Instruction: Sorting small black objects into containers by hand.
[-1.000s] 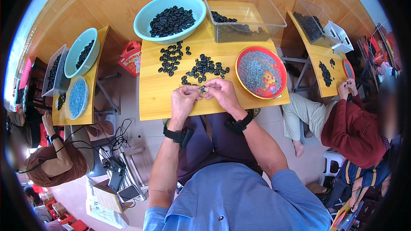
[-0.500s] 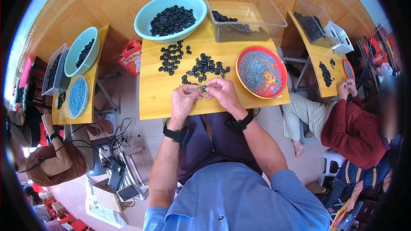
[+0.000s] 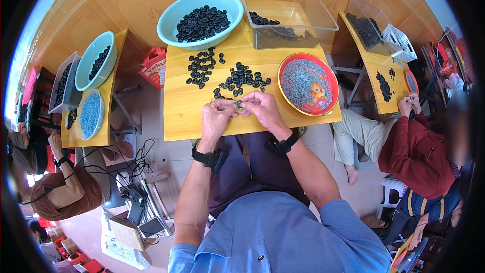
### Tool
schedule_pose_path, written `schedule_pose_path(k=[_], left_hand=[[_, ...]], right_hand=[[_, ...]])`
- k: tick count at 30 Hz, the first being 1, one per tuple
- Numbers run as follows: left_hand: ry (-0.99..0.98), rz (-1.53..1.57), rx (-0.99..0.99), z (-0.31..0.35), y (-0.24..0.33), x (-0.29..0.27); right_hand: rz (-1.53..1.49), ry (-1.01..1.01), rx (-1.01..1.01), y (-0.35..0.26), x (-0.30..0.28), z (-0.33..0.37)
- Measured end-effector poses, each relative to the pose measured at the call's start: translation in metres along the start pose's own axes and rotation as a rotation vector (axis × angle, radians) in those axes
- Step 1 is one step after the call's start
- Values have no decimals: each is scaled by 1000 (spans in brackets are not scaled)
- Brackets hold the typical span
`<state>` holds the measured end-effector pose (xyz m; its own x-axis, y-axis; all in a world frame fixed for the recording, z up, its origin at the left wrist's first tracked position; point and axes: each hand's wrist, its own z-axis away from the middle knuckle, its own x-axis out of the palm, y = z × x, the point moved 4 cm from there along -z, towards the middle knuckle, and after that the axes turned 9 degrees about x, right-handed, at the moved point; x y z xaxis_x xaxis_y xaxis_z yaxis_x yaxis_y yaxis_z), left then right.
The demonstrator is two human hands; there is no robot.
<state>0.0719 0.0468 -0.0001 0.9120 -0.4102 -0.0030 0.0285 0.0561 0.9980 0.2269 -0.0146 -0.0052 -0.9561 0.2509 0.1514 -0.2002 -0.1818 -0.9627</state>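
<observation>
My left hand (image 3: 218, 116) and my right hand (image 3: 262, 110) meet over the near edge of the wooden table (image 3: 189, 111). Their fingertips pinch one small black oval part (image 3: 239, 104) between them; its finer details are too small to make out. Just beyond my fingers lies a loose pile of black oval parts (image 3: 242, 77), with a second spread of the same parts (image 3: 200, 68) to its left. A red bowl with a yellow rim (image 3: 283, 91), holding many small grey screw-like pieces (image 3: 302, 78), stands right of my right hand.
Behind the piles stand a light-green basin (image 3: 166, 28) of black parts and a clear plastic bin (image 3: 283, 38) with more. Co-workers sit at side tables left (image 3: 113, 81) and right (image 3: 371, 65). Tangled black cables (image 3: 132, 172) hang over a metal stand at lower left.
Both hands stay at the same spot around the black part, with only slight finger movement. The view has shifted a tiny bit.
</observation>
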Motion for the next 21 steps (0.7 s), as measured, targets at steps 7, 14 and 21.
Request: schedule_pose_path(k=[7,14,21], left_hand=[[-60,19,57,1,-4,-1],[-208,-93,212,6,-5,2],[-171,-216,298,13,-2,4]], right_hand=[[22,-16,-27,1,3,-1],[50,-52,37,-6,-2,3],[105,-126,61,-8,2,4]])
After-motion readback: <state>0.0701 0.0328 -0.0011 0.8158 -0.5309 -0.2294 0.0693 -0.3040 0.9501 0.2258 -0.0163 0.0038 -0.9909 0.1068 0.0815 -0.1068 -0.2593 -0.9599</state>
